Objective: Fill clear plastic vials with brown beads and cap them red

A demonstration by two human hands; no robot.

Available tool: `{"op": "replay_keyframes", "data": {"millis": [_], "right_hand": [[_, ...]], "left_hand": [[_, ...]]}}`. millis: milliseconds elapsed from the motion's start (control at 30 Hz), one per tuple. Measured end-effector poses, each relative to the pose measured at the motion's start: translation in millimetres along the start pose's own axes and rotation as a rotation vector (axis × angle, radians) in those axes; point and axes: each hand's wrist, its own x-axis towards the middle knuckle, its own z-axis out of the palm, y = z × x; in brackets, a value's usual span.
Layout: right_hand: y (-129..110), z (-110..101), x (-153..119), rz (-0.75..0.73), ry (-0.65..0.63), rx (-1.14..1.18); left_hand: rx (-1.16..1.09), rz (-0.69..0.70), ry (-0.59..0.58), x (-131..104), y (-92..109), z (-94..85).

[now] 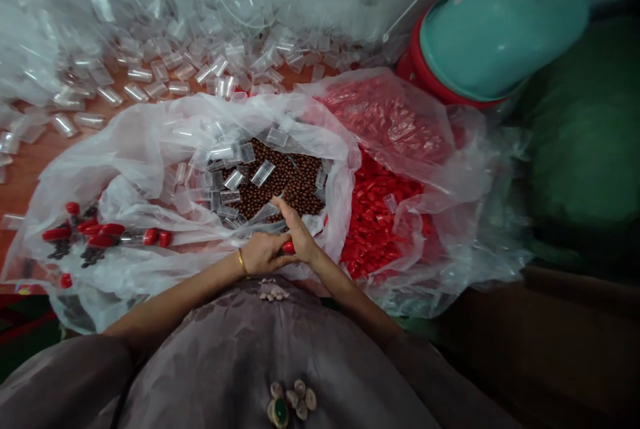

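My left hand (263, 254), with a gold bangle at the wrist, is closed around a small item with a red cap (289, 247). Against it rests my right hand (300, 236), its palm by the red cap and its fingers stretched out toward the beads. Just beyond both hands, brown beads (295, 182) lie in an open white plastic bag (150, 129), with clear plastic tubes (263, 173) on top of them. Red caps (375, 216) fill a second bag to the right. Filled pieces with red caps (103, 236) lie on the bag at the left.
Many loose clear tubes (137, 92) cover the back of the orange table (25, 176). A turquoise bucket (500, 29) over a red one stands at the back right. A large green object (585, 142) is at the right.
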Motion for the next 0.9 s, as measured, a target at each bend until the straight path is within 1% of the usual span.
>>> {"op": "replay_keyframes", "data": {"millis": [33,67,100,133,167,200,233,267,300,333,367,400,433,467,500,533,567,600,633,667,700,733,800,833,867,900], "right_hand": [[-1,0,3,0.015,0.041,0.059],[0,-3,6,0.027,0.103,0.098],[3,-12,8,0.032,0.197,0.094],[8,-26,9,0.032,0.306,0.036],[15,-44,9,0.033,0.41,-0.075],[25,-65,8,0.046,0.517,-0.242],[36,-87,6,0.102,0.544,-0.456],[49,-107,3,0.199,0.533,-0.659],[62,-125,-1,0.317,0.518,-0.825],[75,-139,-4,0.417,0.456,-0.953],[86,-148,-7,0.497,0.386,-1.051],[96,-154,-9,0.543,0.327,-1.121],[103,-155,-11,0.565,0.284,-1.169],[108,-154,-12,0.572,0.262,-1.199],[111,-151,-12,0.573,0.261,-1.214],[112,-147,-12,0.576,0.277,-1.218],[112,-143,-12,0.58,0.297,-1.211],[111,-140,-12,0.582,0.321,-1.196],[108,-138,-13,0.582,0.352,-1.172],[105,-137,-14,0.58,0.394,-1.141],[102,-137,-15,0.577,0.447,-1.099],[97,-138,-16,0.571,0.515,-1.05],[87,-138,-17,0.527,0.667,-0.931],[80,-135,-16,0.47,0.723,-0.862],[73,-131,-14,0.391,0.749,-0.791],[66,-124,-9,0.304,0.739,-0.717]], "left_hand": [[-0.007,0.011,0.023,-7,-5,-3.2],[-0.007,0.003,0.064,-17,-11,-7.7],[0.003,-0.034,0.122,-31,-20,-13.1],[0.026,-0.106,0.201,-49,-31,-19.1],[0.071,-0.218,0.308,-71,-44,-25.4],[0.122,-0.362,0.4,-96,-57,-31.5],[0.179,-0.532,0.481,-122,-71,-37.3],[0.275,-0.728,0.53,-149,-85,-42.8],[0.39,-0.911,0.551,-174,-96,-47.8],[0.503,-1.031,0.592,-195,-105,-52.4],[0.611,-1.106,0.657,-211,-110,-56.7],[0.704,-1.137,0.734,-219,-113,-60.8],[0.774,-1.121,0.82,-220,-113,-64.6],[0.812,-1.068,0.896,-212,-110,-68.1],[0.813,-0.988,0.939,-197,-105,-70.9],[0.784,-0.891,0.943,-174,-98,-72.9],[0.713,-0.775,0.894,-146,-92,-73.7],[0.62,-0.669,0.791,-115,-85,-73.3],[0.547,-0.59,0.683,-82,-78,-71.9],[0.506,-0.549,0.588,-50,-72,-69.7],[0.485,-0.537,0.511,-20,-68,-67.1],[0.472,-0.546,0.477,8,-66,-64.6],[0.466,-0.572,0.427,49,-65,-61.0],[0.47,-0.592,0.402,63,-67,-60.1],[0.473,-0.606,0.375,72,-69,-59.6],[0.469,-0.614,0.348,78,-71,-59.3]]}}
